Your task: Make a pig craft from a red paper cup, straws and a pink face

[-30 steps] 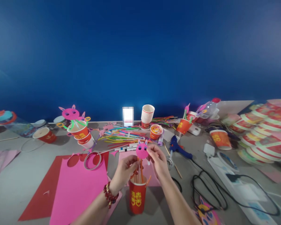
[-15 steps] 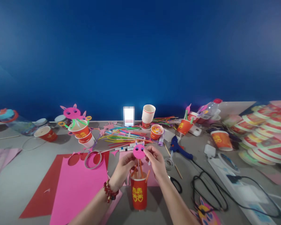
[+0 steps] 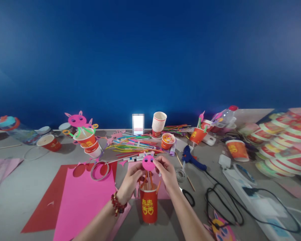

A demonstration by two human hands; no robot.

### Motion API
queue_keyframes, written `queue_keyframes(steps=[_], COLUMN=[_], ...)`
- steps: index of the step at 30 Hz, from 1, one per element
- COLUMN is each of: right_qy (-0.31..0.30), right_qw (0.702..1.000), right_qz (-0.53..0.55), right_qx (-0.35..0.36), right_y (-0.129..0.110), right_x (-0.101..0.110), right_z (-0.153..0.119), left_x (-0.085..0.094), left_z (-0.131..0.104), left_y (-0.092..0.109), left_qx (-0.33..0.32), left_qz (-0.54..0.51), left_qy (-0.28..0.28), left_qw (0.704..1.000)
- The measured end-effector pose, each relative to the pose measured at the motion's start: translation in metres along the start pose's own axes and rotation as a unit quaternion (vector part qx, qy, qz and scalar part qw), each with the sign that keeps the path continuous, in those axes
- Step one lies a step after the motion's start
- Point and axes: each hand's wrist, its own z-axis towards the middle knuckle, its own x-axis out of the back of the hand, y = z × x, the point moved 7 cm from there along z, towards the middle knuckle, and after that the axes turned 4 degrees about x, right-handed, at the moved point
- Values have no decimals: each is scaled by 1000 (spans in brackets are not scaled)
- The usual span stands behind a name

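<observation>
A round pink paper animal face (image 3: pixel 148 163) with ears and two eye shapes stands above a red paper cup (image 3: pixel 148 207) with yellow characters. Orange strips (image 3: pixel 151 180) rise from the cup below the face. My right hand (image 3: pixel 167 172) pinches the face's right edge between thumb and finger. On the other side, my left hand (image 3: pixel 132 179), with a red bead bracelet on the wrist, has its fingers closed by the face's lower left edge and the strips. Exactly what those left fingertips grip is partly hidden.
Pink paper (image 3: pixel 86 204) lies over red paper at left. Behind are coloured sticks (image 3: pixel 137 144), stacked cups (image 3: pixel 159 122) and a cup of scraps (image 3: pixel 168 141). A blue glue gun (image 3: pixel 193 159), scissors (image 3: pixel 188 197), cable and power strip (image 3: pixel 261 207) lie right.
Almost nothing differs. The pink face and the cup have shifted very slightly, and both hands keep their places.
</observation>
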Motion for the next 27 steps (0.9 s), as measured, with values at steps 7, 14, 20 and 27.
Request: queue_keyframes(steps=[7,14,20,27], right_qy=[50,10,-12,-19], right_qw=[999,1000,1000,1000], right_qz=[7,4,-6,-11], right_qx=[-9,-3,6,16], right_y=[2,1,2,0], right_x=[9,1,-2,-4], right_z=[1,0,-1,-1], left_x=[1,0,4,4], left_z=[0,0,0,1], left_y=[-1,0,-1,-2], left_qx=[5,-7,-5,-5], left_qz=[-13,-14,-16,-30], left_qy=[3,-6,14,14], left_qw=[1000,1000,1000,999])
